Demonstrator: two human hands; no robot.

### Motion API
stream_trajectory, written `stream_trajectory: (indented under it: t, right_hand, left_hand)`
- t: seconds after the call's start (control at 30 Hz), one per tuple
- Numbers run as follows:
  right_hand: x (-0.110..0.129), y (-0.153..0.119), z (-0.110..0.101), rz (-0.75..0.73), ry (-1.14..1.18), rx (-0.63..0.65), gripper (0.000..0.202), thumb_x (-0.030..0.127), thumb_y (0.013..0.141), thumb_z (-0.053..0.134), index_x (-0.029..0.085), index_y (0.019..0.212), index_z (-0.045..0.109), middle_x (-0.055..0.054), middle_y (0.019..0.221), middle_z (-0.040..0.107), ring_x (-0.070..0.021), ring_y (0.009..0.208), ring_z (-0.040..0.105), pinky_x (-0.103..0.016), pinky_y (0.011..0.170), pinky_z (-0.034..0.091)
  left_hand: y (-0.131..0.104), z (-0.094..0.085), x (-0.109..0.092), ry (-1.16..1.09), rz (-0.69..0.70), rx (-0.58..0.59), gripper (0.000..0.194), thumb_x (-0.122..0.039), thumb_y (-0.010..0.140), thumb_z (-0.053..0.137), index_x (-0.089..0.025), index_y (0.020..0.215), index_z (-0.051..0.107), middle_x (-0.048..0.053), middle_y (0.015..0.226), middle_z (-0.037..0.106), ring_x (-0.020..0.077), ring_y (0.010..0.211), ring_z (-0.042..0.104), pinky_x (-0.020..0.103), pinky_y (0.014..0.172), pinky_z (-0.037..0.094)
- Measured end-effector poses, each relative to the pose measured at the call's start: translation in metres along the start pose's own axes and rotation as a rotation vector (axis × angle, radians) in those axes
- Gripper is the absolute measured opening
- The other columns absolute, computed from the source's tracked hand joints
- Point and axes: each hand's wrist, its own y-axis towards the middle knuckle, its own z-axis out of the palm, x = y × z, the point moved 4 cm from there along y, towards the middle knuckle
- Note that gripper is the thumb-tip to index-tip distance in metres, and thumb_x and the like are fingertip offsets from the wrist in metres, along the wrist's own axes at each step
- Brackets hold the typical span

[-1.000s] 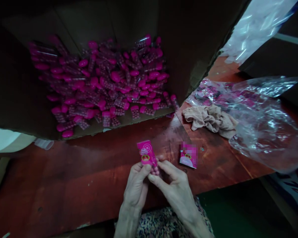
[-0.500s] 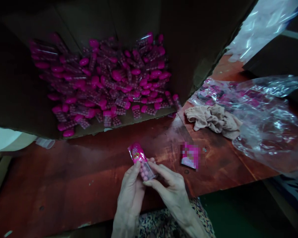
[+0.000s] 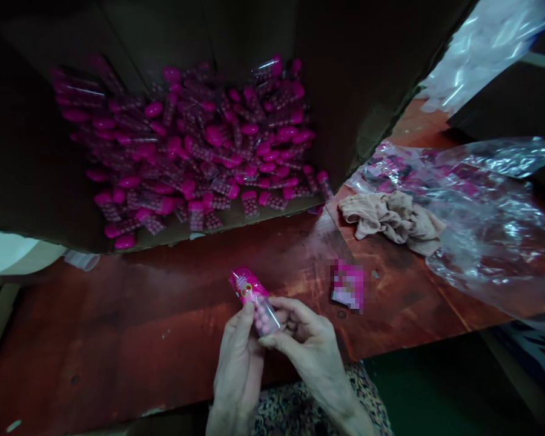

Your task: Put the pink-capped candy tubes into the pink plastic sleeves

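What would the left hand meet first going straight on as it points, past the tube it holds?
The left hand would probably meet the cardboard box at its near edge; depth is unclear.

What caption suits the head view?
Left hand and right hand hold a clear tube before a box of pink-capped tubes.

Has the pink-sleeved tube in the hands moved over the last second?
Yes: the tube has shifted left, farther from the pink packet lying on the table, and its sleeved end leans further left.
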Motion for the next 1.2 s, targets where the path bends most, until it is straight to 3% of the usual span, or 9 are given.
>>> stream_trajectory:
  t: [0.17,0.3,0.57,0.73,0.83,0.93,1.1,1.2]
  right_hand:
    - [0.001,0.003,-0.004,-0.013,0.020,0.071,0.036,0.011,0.058,0.073,0.022,0.093,0.070,0.003,0.065,0.067,-0.0095,0.051,0.059,-0.019,0.051,0.053]
    - [0.005,0.002,-0.003,-0.083,-0.086,0.063,0.038,0.012,0.059,0.073,0.023,0.095,0.071,0.000,0.075,0.069,-0.0119,0.057,0.060,-0.023,0.053,0.054]
    - [0.012,-0.002,-0.002,-0.215,-0.227,0.041,0.035,0.017,0.067,0.070,0.024,0.101,0.069,-0.002,0.085,0.070,-0.0155,0.070,0.065,-0.024,0.062,0.055]
    - [0.012,-0.008,-0.001,-0.282,-0.432,-0.001,0.033,0.026,0.075,0.064,0.024,0.108,0.065,-0.006,0.098,0.070,-0.0222,0.089,0.065,-0.035,0.078,0.054]
    - [0.011,-0.015,0.003,-0.333,-0.492,-0.039,0.036,0.024,0.079,0.059,0.025,0.115,0.060,-0.006,0.107,0.067,-0.0242,0.102,0.060,-0.037,0.087,0.050]
    - [0.012,-0.018,0.006,-0.385,-0.509,-0.050,0.038,0.018,0.082,0.054,0.025,0.120,0.057,-0.005,0.108,0.066,-0.0226,0.103,0.059,-0.032,0.085,0.052]
    - [0.013,-0.015,0.003,-0.348,-0.546,-0.041,0.037,0.021,0.084,0.053,0.024,0.121,0.055,-0.004,0.112,0.064,-0.0225,0.109,0.056,-0.034,0.091,0.048]
    - [0.010,-0.014,0.000,-0.328,-0.600,-0.055,0.036,0.025,0.083,0.055,0.025,0.119,0.057,-0.004,0.113,0.064,-0.0240,0.109,0.056,-0.036,0.090,0.049]
  left_hand:
    - [0.002,-0.003,-0.011,-0.037,-0.015,0.064,0.032,-0.039,0.080,0.053,-0.011,0.085,0.069,0.011,0.084,0.069,0.0211,0.083,0.063,0.033,0.079,0.048]
    - [0.003,-0.002,-0.011,-0.001,0.011,0.041,0.031,-0.036,0.081,0.053,-0.011,0.087,0.069,0.012,0.088,0.069,0.0236,0.090,0.062,0.036,0.082,0.047]
    - [0.003,-0.002,-0.013,-0.013,0.041,0.061,0.028,-0.034,0.079,0.056,-0.011,0.089,0.069,0.014,0.094,0.069,0.0255,0.092,0.061,0.040,0.085,0.045]
    - [0.001,0.000,-0.019,0.014,0.150,0.040,0.029,-0.035,0.080,0.054,-0.012,0.090,0.069,0.013,0.097,0.068,0.0245,0.094,0.060,0.039,0.087,0.044]
    - [-0.001,0.003,-0.018,0.057,0.200,-0.008,0.025,-0.033,0.079,0.057,-0.012,0.086,0.069,0.012,0.092,0.069,0.0250,0.095,0.060,0.038,0.087,0.044]
    - [-0.002,0.005,-0.016,0.081,0.212,-0.011,0.024,-0.032,0.077,0.059,-0.013,0.085,0.070,0.012,0.087,0.070,0.0254,0.096,0.060,0.038,0.087,0.044]
    - [-0.001,0.008,-0.021,0.048,0.220,0.054,0.030,-0.038,0.075,0.061,-0.014,0.090,0.069,0.012,0.095,0.069,0.0244,0.096,0.059,0.036,0.087,0.044]
    - [0.003,0.006,-0.026,0.022,0.213,0.022,0.034,-0.042,0.075,0.059,-0.013,0.089,0.068,0.012,0.096,0.069,0.0230,0.089,0.061,0.036,0.084,0.045]
